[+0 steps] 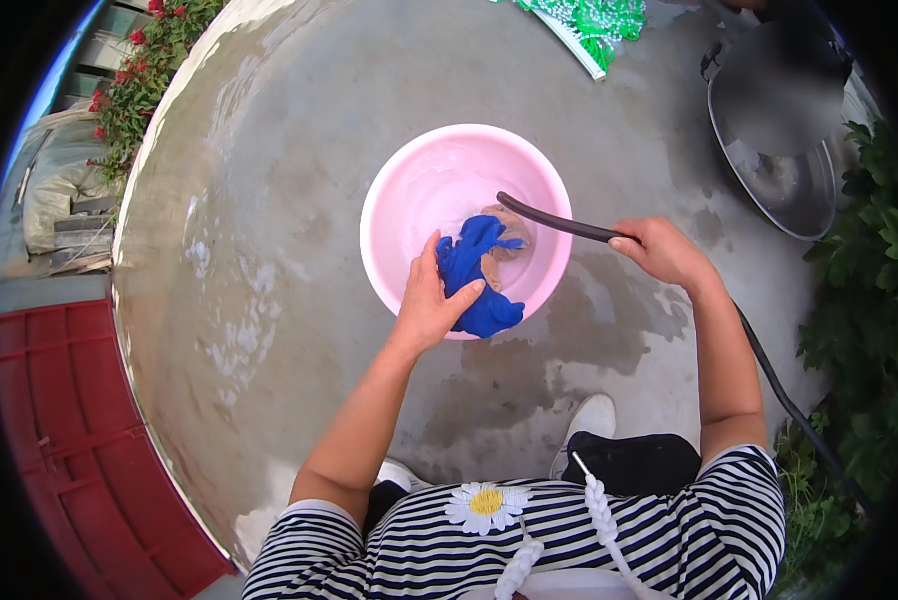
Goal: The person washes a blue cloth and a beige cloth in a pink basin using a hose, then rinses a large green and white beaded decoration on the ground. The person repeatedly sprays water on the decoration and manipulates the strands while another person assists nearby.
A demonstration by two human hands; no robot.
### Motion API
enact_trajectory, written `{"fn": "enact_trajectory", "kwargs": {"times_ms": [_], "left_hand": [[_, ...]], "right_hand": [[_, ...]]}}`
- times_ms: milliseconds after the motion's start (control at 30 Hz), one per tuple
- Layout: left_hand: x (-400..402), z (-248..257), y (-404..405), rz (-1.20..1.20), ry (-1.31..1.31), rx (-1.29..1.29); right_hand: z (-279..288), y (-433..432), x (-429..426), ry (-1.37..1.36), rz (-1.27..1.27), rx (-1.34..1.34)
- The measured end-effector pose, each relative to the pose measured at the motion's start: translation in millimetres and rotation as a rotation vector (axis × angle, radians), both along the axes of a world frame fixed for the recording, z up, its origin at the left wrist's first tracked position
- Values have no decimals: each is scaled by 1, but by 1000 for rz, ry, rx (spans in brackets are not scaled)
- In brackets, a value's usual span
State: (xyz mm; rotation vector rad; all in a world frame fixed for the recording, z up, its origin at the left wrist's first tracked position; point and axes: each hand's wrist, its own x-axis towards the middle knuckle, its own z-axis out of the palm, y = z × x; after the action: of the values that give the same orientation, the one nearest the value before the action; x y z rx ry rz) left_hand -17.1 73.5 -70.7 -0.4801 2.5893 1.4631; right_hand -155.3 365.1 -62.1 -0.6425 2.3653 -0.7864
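A pink plastic basin (411, 180) stands on the wet concrete in front of me. Over its near side, my left hand (432, 296) grips a crumpled blue cloth (464, 262), thumb on top and fingers along the left edge. Beneath and behind the blue cloth lies a tan cloth (510, 229), partly covered by it. My right hand (659, 247), to the right of the basin, is closed around a black hose (557, 223). The hose's open end reaches over the basin's right rim, above the tan cloth. Whether water is flowing from it I cannot tell.
A large metal wok (783, 187) stands at the upper right, partly blurred. Green strands on a white bar (572, 45) lie at the top. Leafy plants (861, 300) border the right side. A red metal gate (81, 442) and red flowers (137, 37) are at left.
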Motion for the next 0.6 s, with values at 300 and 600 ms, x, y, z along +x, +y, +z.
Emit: {"fn": "enact_trajectory", "kwargs": {"times_ms": [300, 600], "left_hand": [[19, -138, -141, 622, -179, 505], [-9, -121, 6, 518, -118, 640]], "right_hand": [[21, -5, -5, 43, 56, 25], [55, 43, -1, 33, 16, 126]]}}
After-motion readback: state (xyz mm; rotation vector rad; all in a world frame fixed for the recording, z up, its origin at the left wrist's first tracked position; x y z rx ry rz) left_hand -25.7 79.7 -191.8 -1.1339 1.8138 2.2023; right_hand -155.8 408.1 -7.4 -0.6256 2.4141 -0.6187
